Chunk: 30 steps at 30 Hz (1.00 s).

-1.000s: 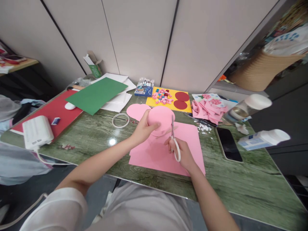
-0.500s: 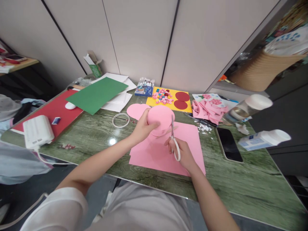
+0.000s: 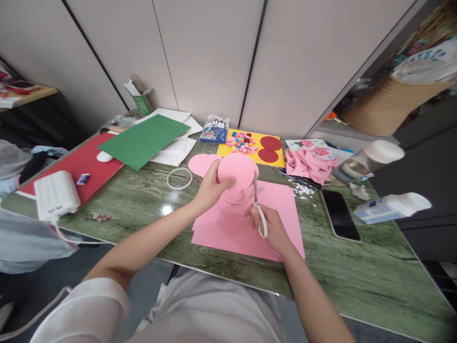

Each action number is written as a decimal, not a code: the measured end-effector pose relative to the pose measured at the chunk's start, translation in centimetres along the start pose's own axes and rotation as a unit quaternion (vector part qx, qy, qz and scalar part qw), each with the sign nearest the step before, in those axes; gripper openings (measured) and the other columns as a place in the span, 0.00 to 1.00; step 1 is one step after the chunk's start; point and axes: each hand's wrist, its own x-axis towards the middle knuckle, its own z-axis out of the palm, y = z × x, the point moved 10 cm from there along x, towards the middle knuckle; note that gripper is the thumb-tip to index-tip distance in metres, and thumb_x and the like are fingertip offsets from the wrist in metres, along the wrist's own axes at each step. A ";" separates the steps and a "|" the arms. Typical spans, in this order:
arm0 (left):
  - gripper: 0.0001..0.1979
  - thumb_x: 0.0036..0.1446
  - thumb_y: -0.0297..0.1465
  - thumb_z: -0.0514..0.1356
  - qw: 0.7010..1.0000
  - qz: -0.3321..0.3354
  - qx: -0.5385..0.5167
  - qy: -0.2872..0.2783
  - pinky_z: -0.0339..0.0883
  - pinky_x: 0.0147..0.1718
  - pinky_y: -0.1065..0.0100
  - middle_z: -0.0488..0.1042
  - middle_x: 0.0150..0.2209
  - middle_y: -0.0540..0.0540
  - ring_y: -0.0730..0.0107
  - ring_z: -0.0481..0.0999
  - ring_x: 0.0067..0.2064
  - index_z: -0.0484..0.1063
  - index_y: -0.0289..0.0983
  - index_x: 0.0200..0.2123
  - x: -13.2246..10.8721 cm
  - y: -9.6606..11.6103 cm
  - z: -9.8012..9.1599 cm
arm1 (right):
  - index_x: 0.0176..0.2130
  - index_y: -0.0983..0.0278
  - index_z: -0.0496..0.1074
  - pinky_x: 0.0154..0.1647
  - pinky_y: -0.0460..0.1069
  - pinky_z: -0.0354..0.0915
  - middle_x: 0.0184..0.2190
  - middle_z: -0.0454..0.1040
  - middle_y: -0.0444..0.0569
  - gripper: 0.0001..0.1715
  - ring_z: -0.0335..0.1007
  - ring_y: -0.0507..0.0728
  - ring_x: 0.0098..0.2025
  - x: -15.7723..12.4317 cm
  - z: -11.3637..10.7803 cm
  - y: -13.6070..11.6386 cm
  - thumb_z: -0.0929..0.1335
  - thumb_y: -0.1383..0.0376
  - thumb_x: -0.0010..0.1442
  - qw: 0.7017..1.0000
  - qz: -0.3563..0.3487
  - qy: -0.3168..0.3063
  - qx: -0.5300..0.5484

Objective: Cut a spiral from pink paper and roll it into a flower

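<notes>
My left hand pinches a round pink paper circle by its left edge, thumb on top. In my right hand is a pair of scissors with white handles, its blades upright at the circle's right edge. Below the circle a curved strip of pink paper hangs down. Underneath both hands lie pink paper sheets. More pink circles rest on the table just beyond my left hand.
Behind stand a marker box and yellow paper with coloured bits and dark red circles. Pink scraps, a phone and bottles are right. Left are a tape ring, green paper and a power bank.
The pink circle has shifted slightly up and left in my left hand, and the strip beneath it hangs differently. My right hand with the scissors stays almost in place.
</notes>
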 end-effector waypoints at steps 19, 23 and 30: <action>0.11 0.50 0.30 0.56 0.999 -0.007 0.006 -0.031 0.62 0.38 0.68 0.64 0.36 0.48 0.69 0.64 0.38 0.61 0.37 0.39 -0.2 0.1 0.8 | 0.29 0.65 0.69 0.25 0.46 0.56 0.19 0.63 0.42 0.24 0.60 0.51 0.23 -0.2 0.0 -0.2 0.59 0.50 0.61 1.000 0.000 -0.001 0.011; 0.11 0.50 0.29 0.56 0.999 -0.006 0.012 -0.031 0.62 0.38 0.68 0.64 0.35 0.49 0.69 0.64 0.38 0.62 0.37 0.39 -0.2 0.2 0.7 | 0.29 0.65 0.68 0.26 0.46 0.57 0.19 0.63 0.43 0.24 0.61 0.51 0.24 -0.2 0.0 -0.3 0.58 0.50 0.61 1.000 -0.002 -0.002 0.006; 0.13 0.49 0.29 0.56 0.999 -0.007 0.005 -0.030 0.62 0.41 0.67 0.65 0.37 0.48 0.67 0.65 0.40 0.62 0.37 0.40 0.0 0.1 0.3 | 0.29 0.65 0.68 0.26 0.46 0.57 0.19 0.63 0.43 0.25 0.61 0.51 0.23 -0.2 0.1 -0.3 0.58 0.50 0.61 1.000 -0.004 -0.012 0.007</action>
